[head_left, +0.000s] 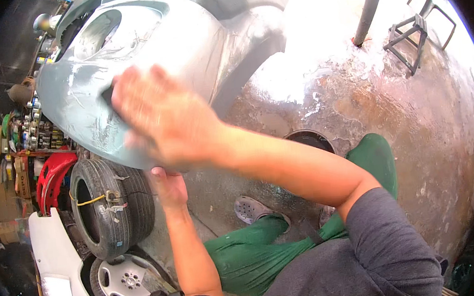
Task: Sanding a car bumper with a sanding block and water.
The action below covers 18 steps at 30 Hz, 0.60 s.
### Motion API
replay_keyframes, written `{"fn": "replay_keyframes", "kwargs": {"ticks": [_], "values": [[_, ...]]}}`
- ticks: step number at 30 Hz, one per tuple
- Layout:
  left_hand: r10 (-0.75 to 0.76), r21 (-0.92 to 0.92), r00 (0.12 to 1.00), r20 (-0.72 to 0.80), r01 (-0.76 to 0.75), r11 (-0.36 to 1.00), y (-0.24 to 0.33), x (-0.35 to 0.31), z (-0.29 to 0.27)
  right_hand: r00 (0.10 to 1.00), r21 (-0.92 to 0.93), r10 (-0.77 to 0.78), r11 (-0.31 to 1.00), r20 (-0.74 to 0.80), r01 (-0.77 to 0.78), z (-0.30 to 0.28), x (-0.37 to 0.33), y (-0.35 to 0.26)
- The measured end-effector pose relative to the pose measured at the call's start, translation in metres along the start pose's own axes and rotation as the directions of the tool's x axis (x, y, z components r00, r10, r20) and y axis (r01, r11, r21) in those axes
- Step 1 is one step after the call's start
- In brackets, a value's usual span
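A grey-blue car bumper (75, 100) with a large oval opening fills the upper left; its surface looks wet and streaked. My right hand (160, 112), smeared by motion, presses on the bumper's face. A dark flat pad (109, 95) shows at its fingertips, mostly covered by the hand. Below it, my left hand (171, 188) is at the bumper's lower edge with the thumb up, gripping the rim. The other fingers of that hand are largely hidden.
Tyres (93, 211) and a silver wheel (127, 281) stand at lower left, beside a white body panel (55, 260). Shelved cans (35, 123) line the left. A dark bucket (318, 138) sits near my knee. A small stool (408, 43) and a post (370, 6) stand far right on wet floor.
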<state>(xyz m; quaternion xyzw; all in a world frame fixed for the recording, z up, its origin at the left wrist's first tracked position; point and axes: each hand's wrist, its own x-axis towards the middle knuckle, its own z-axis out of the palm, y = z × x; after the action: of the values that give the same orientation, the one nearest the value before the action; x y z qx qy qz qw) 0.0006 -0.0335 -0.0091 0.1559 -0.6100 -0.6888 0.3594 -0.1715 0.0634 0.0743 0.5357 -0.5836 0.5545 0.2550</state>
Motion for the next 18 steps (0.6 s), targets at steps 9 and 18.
{"fn": "replay_keyframes", "kwargs": {"ticks": [9,18], "values": [[-0.049,0.001,0.997,0.056,0.049,0.999,0.008,0.001,0.014,0.979,-0.219,0.154,0.959,-0.136,-0.181,-0.025,0.034,0.07],[-0.029,0.006,0.998,0.053,0.029,1.0,0.008,0.003,0.016,0.98,-0.173,0.18,0.966,-0.088,-0.193,-0.045,0.031,0.105]]}}
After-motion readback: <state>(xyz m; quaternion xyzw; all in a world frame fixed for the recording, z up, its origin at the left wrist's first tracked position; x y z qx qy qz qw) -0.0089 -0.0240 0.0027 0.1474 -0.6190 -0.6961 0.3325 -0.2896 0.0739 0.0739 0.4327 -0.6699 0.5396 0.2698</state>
